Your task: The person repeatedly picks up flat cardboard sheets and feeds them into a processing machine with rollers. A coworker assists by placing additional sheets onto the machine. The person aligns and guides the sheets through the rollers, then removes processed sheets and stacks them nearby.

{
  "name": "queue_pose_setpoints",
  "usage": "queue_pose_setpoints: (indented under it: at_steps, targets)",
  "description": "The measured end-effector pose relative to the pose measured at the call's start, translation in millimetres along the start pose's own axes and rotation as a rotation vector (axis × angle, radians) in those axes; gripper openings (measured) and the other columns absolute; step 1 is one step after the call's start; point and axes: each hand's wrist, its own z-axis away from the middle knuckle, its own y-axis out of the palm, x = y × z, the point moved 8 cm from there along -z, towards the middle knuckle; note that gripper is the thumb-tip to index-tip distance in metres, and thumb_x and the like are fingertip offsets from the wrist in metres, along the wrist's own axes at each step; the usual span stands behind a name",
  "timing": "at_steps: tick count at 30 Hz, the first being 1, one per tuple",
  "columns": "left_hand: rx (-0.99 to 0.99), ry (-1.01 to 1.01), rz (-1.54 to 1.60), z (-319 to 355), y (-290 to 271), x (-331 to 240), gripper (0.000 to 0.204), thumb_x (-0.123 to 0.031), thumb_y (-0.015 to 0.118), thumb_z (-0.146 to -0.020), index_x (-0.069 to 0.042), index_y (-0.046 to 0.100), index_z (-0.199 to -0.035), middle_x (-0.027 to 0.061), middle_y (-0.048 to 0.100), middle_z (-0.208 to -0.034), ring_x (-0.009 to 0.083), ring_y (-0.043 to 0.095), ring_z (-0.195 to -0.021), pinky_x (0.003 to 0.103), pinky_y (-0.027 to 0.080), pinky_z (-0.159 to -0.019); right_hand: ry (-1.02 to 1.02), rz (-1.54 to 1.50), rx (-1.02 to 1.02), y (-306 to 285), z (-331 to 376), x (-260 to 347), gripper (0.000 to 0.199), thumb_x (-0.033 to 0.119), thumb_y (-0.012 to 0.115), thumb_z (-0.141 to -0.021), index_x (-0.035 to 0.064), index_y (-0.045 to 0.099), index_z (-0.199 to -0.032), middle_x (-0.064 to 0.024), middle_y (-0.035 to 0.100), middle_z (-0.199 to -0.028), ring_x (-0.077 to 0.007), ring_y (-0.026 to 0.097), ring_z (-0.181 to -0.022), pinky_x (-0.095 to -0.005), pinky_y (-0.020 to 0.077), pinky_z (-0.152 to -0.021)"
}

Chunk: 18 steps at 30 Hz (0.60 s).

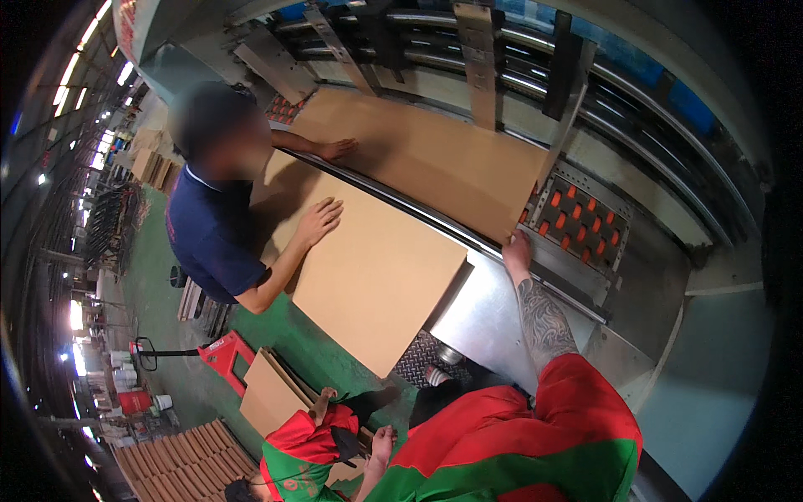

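Note:
A large brown cardboard sheet [435,155] lies flat on the machine bed, beneath upright metal guides. My right hand [517,251] is closed at its near right corner, fingers on the edge. Low in the picture, away from the sheets, my left hand [382,443] is held with fingers curled and nothing visible in them. Between me and a co-worker, lighter cardboard [381,276] rests on the metal table [481,309]. The co-worker, in a dark blue shirt, has one hand [319,221] on this board and the other hand [339,150] by the machine sheet.
Orange rollers [584,222] show right of the sheet. A long metal bar [401,205] separates the two cardboard surfaces. Another person in red and green [305,452] is low at the left, by stacked cardboard [272,393]. Behind stands a red pallet jack [226,360] on green floor.

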Motion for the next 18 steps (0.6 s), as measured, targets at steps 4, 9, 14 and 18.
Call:
queue_pose_setpoints:
  at_steps: [4, 9, 14, 18]
  targets:
    - [-0.04, 0.024, -0.091, 3, 9, -12, 0.033, -0.035, 0.061, -0.107, -0.003, 0.068, -0.112, 0.0014, 0.069, -0.089, 0.0097, 0.059, -0.077, 0.027, 0.047, -0.069, -0.25, 0.051, 0.042, -39, 74, 34, 0.042, 0.015, 0.061, -0.093, 0.0047, 0.057, -0.134, -0.0228, 0.053, -0.145, -0.0416, 0.044, -0.142, -0.0544, 0.0386, -0.114]
    - [0.001, -0.005, -0.192, -11, 24, -18, 0.035, -0.033, 0.061, -0.106, 0.0, 0.068, -0.115, 0.0041, 0.07, -0.092, 0.0119, 0.061, -0.081, 0.029, 0.049, -0.074, -0.461, 0.143, 0.031, -70, 169, 11, 0.054, 0.014, 0.065, -0.091, 0.0038, 0.05, -0.143, -0.0174, 0.042, -0.155, -0.0361, 0.034, -0.15, -0.0547, 0.0264, -0.122]
    - [0.032, 0.009, -0.359, -31, 27, -25, 0.042, -0.038, 0.06, -0.107, 0.001, 0.067, -0.12, 0.0076, 0.074, -0.101, 0.0158, 0.067, -0.092, 0.032, 0.053, -0.086, -0.4, 0.232, 0.158, -77, 218, -40, 0.064, 0.016, 0.063, -0.095, 0.0016, 0.041, -0.153, -0.0201, 0.033, -0.164, -0.0367, 0.025, -0.155, -0.0552, 0.0201, -0.125]
    - [0.053, 0.044, -0.299, -39, 26, -36, 0.041, -0.038, 0.06, -0.107, 0.0, 0.067, -0.121, 0.0074, 0.073, -0.104, 0.0171, 0.067, -0.097, 0.033, 0.052, -0.09, -0.397, 0.304, 0.224, -67, 227, -58, 0.068, 0.019, 0.059, -0.098, 0.0021, 0.035, -0.158, -0.0185, 0.025, -0.169, -0.0344, 0.016, -0.16, -0.0566, 0.0147, -0.127]
